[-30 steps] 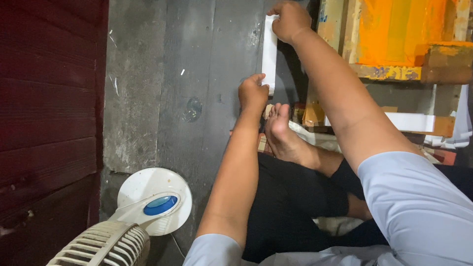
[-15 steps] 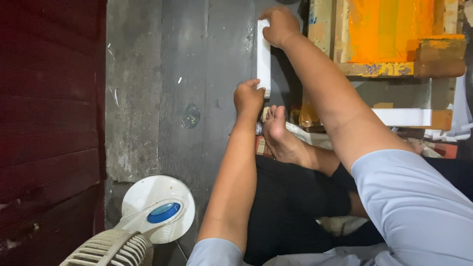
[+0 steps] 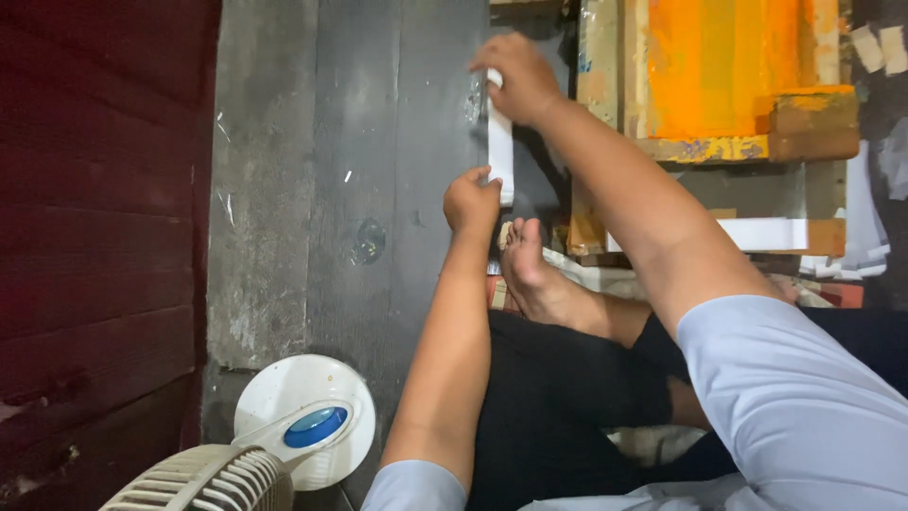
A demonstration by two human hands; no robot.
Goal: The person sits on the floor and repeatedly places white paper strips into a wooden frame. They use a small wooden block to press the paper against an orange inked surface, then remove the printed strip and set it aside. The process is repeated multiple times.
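the person sits cross-legged on the floor, one bare foot (image 3: 534, 274) tucked up in front of them, both arms stretched out to a narrow white strip (image 3: 500, 151) that stands on edge against the dark grey floor boards (image 3: 378, 142). the left hand (image 3: 471, 201) is curled at the near end of the strip, fingers bent in and pinching its lower corner — a tight, small grip, it seems, to keep that end from sliding. the right hand (image 3: 518, 78) caps the far end, fingers folded down over the top of it, knuckles up, so the strip is pinned between the two hands along its length. how hard either hand presses i cannot tell.

just beside the right forearm sits a wooden frame (image 3: 719, 85) smeared thick with orange paint, with a second pale strip (image 3: 761, 234) lying on the timber below it, and loose white sheets (image 3: 865, 227) stacked at the far right edge — likely kept within arm's reach on that side.

nearer the person, by the left elbow, a white fan (image 3: 284, 440) with a blue button stands on its round base, its grille at the bottom edge of the view. a dark red wall (image 3: 95, 237) runs along the left.
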